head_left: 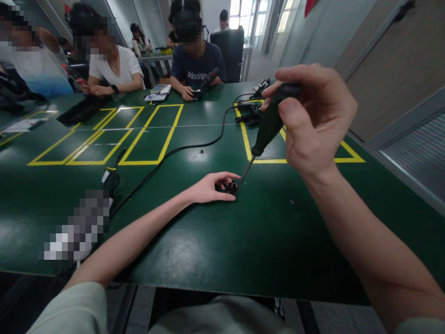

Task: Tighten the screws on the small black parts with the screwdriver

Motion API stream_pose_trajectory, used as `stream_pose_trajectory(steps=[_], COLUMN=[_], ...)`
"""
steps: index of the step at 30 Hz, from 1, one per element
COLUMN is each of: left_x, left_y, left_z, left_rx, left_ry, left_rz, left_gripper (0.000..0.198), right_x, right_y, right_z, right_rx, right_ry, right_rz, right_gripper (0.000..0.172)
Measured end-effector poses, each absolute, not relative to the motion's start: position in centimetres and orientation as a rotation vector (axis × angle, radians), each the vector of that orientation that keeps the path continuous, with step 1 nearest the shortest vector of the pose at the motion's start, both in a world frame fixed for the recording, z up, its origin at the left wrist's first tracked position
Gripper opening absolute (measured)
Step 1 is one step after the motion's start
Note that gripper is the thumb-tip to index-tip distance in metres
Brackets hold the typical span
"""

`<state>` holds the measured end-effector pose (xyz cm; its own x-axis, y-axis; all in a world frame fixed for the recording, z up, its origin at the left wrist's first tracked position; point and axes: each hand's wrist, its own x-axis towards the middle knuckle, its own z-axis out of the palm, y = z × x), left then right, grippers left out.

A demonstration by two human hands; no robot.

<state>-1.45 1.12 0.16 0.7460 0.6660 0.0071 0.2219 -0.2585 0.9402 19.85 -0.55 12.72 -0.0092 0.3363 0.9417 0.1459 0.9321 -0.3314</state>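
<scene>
Near the middle of the surface (194, 260), my left hand (210, 188) curls around a small part (232, 187). To its right, my right hand (318, 116) holds a screwdriver (268, 125) slanting down-left, its tip beside the part. Behind both, a cable (189, 147) runs from near left towards bundled cords (251, 116) at far right. People (200, 58) line the far edge.
</scene>
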Motion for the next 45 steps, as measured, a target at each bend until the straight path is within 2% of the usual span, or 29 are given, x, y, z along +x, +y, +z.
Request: stream_pose_trajectory(steps=[5,9,12,15,18,21,23,26,29,35,41,45], left_x=[-1.21,-1.17,-1.14,-1.12,-1.12,-1.13,-1.12,-1.11,-1.13,-1.21,-1.29,-1.27], left_y=[0.78,0.74,0.73,0.66,0.59,0.59,0.6,0.59,0.54,0.54,0.61,0.67], left_z=[0.59,0.67,0.52,0.39,0.34,0.33,0.34,0.4,0.49,0.35,0.22,0.07], left_rx=[1.808,1.79,1.786,1.795,1.796,1.802,1.802,1.796,1.797,1.804,1.809,1.805], left_ry=[0.701,0.703,0.703,0.721,0.731,0.737,0.737,0.732,0.729,0.723,0.723,0.705], left_rz=[0.459,0.464,0.482,0.482,0.485,0.489,0.489,0.479,0.468,0.476,0.473,0.473], left_gripper=[0.047,0.038,0.038,0.038,0.038,0.039,0.039,0.038,0.038,0.038,0.04,0.041], right_x=[19.59,19.77,19.93,19.87,19.76,19.83,19.9,19.92,19.95,20.15,20.0,20.0], right_y=[-0.08,-0.21,-0.43,-0.34,-0.1,-0.09,-0.22,-0.3,-0.11,-0.08,-0.08,-0.28], right_z=[12.58,12.91,12.98,12.87,12.85,12.96,12.96,12.8,12.69,12.96,12.75,12.78], right_rx=[-0.271,-0.354,-0.438,-0.362,-0.27,-0.291,-0.38,-0.439,-0.346,-0.407,-0.294,-0.337], right_ry=[-1.536,-1.495,-1.533,-1.546,-1.519,-1.523,-1.535,-1.552,-1.545,-1.564,-1.557,-1.552], right_rz=[0.31,0.1,0.093,0.251,0.358,0.216,0.131,0.229,0.369,0.125,0.35,0.223], right_gripper=[0.026,0.022,0.021,0.025,0.022,0.018,0.022,0.029,0.029,0.025,0.025,0.022])
